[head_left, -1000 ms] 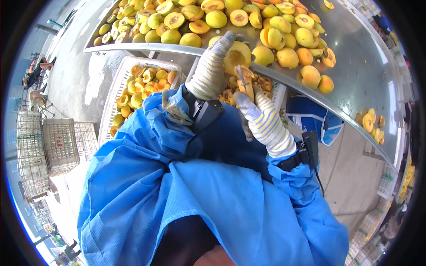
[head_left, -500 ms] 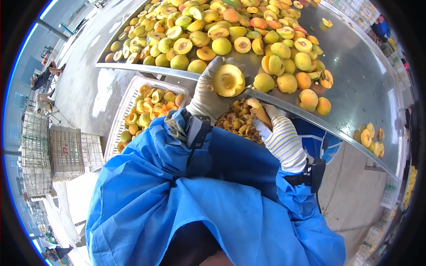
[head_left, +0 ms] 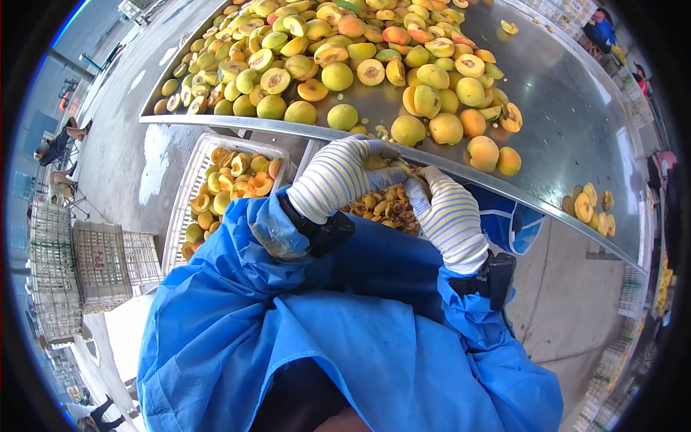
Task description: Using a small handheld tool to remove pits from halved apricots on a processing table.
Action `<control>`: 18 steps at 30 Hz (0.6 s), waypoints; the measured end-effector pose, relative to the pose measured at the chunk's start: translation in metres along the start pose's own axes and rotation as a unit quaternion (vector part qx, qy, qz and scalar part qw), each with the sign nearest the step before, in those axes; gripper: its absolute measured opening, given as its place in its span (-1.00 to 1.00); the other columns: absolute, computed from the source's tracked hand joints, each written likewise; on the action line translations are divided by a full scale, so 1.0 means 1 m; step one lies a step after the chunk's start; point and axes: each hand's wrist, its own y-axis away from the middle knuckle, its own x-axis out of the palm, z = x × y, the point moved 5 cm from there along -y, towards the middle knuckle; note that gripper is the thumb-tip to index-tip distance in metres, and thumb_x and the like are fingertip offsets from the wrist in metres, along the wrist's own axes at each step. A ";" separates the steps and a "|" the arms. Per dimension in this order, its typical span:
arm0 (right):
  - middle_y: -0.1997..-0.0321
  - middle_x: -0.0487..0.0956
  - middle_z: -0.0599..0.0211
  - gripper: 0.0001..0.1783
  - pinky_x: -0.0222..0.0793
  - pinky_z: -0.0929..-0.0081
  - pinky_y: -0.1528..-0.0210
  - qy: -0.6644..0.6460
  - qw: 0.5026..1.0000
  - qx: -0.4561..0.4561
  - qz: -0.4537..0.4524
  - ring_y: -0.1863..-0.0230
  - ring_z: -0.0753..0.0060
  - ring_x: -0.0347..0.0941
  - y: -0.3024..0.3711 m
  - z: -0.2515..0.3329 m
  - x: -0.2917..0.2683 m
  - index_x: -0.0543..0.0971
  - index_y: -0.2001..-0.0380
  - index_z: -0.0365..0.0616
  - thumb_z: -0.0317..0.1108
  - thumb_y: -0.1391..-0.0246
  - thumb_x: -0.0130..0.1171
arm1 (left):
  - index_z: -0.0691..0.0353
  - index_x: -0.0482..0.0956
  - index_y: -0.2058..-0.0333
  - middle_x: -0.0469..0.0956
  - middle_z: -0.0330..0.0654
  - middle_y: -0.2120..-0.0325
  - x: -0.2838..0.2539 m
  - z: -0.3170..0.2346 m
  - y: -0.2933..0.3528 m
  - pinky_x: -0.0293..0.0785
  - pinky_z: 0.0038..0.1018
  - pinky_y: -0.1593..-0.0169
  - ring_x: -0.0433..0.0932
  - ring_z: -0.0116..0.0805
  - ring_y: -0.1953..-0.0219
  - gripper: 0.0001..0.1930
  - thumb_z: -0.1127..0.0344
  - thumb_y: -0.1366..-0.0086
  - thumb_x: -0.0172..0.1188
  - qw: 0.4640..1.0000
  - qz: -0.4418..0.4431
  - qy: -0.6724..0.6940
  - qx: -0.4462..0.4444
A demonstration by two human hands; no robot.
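My left hand (head_left: 338,176), in a striped knit glove, is turned back-up at the near edge of the metal table (head_left: 561,93). Its fingers curl around a yellow peach half (head_left: 375,163), of which only a sliver shows. Close beside it, my right hand (head_left: 450,216), gloved alike, is closed on a tan-handled tool (head_left: 419,174); the tool's working end is hidden. Beneath both hands lies a heap of brown-yellow peach pits and scraps (head_left: 389,204). Whole and halved peaches (head_left: 336,76) cover the table's far left and middle.
A white plastic crate (head_left: 178,223) of peach halves stands left, below the table edge. Several peach halves (head_left: 592,209) sit at the table's right end. Stacked crates (head_left: 101,259) stand farther left. A blue-and-white bag (head_left: 515,223) hangs under the table at right. Other people sit in the distance.
My left hand has rolled over from palm-up, so the peach half it showed cut side up is now mostly hidden. The hands have come together, and the view has shifted slightly.
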 end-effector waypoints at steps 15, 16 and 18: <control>0.20 0.63 0.00 -0.67 0.54 0.06 0.21 0.049 0.995 0.040 0.071 0.22 -0.10 0.59 0.003 0.000 0.016 0.51 0.13 -0.07 -0.08 -0.17 0.17 | 0.06 0.64 0.02 0.65 -0.02 0.22 0.001 0.001 0.004 0.56 -0.23 0.07 0.64 0.00 0.19 -0.60 0.08 -0.18 0.33 0.982 0.011 -0.183 0.038; 0.20 0.63 0.01 -0.67 0.54 0.05 0.21 0.050 0.996 0.029 0.072 0.23 -0.09 0.60 0.003 0.003 0.014 0.51 0.13 -0.06 -0.09 -0.17 0.17 | 0.06 0.64 0.02 0.65 -0.02 0.22 0.002 0.001 0.004 0.56 -0.23 0.07 0.64 0.00 0.19 -0.60 0.08 -0.18 0.33 0.982 0.011 -0.183 0.038; 0.20 0.63 0.01 -0.67 0.54 0.05 0.21 0.051 0.996 0.017 0.072 0.24 -0.09 0.60 0.002 0.006 0.013 0.52 0.12 -0.06 -0.09 -0.16 0.18 | 0.06 0.64 0.03 0.66 -0.03 0.23 0.003 0.004 0.003 0.56 -0.23 0.07 0.64 0.00 0.21 -0.60 0.08 -0.18 0.34 0.978 0.027 -0.206 -0.003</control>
